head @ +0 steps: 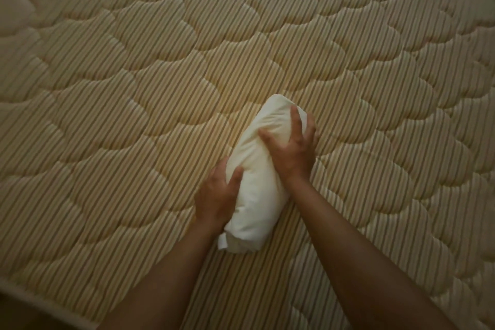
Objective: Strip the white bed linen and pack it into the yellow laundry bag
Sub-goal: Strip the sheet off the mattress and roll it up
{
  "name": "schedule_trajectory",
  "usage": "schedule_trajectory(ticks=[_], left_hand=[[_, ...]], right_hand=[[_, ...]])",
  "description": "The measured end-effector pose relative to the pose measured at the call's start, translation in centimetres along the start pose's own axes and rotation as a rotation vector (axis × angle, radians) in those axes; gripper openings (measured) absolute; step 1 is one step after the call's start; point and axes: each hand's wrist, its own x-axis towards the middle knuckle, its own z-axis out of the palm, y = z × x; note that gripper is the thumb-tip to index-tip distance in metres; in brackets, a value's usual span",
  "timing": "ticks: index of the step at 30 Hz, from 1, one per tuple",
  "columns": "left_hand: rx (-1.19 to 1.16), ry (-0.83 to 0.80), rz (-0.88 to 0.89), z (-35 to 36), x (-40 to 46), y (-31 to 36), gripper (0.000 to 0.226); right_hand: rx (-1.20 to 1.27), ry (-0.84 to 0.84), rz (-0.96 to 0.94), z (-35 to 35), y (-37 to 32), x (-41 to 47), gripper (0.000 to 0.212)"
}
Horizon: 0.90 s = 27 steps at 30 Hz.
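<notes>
White linen roll (258, 169) on quilted mattress (134, 88), left hand (215, 197), right hand (292, 147) gripping

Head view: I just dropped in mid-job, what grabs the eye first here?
A tightly rolled white linen bundle lies slantwise on the bare mattress, low and just right of centre. The left hand grips its near end and the right hand clasps its far end. All around is the striped, scallop-quilted mattress top; no yellow bag is in view.
</notes>
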Motion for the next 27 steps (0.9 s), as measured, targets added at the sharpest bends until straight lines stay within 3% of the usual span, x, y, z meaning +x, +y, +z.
schedule_trajectory(ticks=[4,9,13,16,21,24,27], left_hand=[[-0.092,-0.022,-0.091,-0.6,-1.7,0.6,0.086],[-0.341,-0.149,-0.216,-1.6,-2.9,1.2,0.079],[-0.700,-0.317,-0.289,-1.2,-5.3,0.3,0.084],[-0.829,-0.400,-0.364,-1.0,-7.7,-0.7,0.078],[-0.914,-0.362,-0.389,-1.7,-12.8,-3.1,0.084],[-0.979,-0.312,-0.375,-4.1,-15.7,-4.6,0.086],[-1.015,-0.202,-0.348,-8.0,-18.0,-5.9,0.077]], right_hand=[[0.168,-0.023,0.108,-1.1,0.1,-2.2,0.118],[0.657,-0.111,0.405,-1.3,1.7,-7.0,0.129],[0.809,-0.296,0.476,-2.7,2.8,-7.5,0.111],[0.879,-0.487,0.497,-3.8,3.8,-9.2,0.093],[1.010,-0.728,0.606,-4.3,4.0,-14.0,0.082],[1.014,-0.789,0.592,-3.7,2.1,-16.8,0.092],[0.953,-0.816,0.548,-3.5,-2.2,-19.2,0.085]])
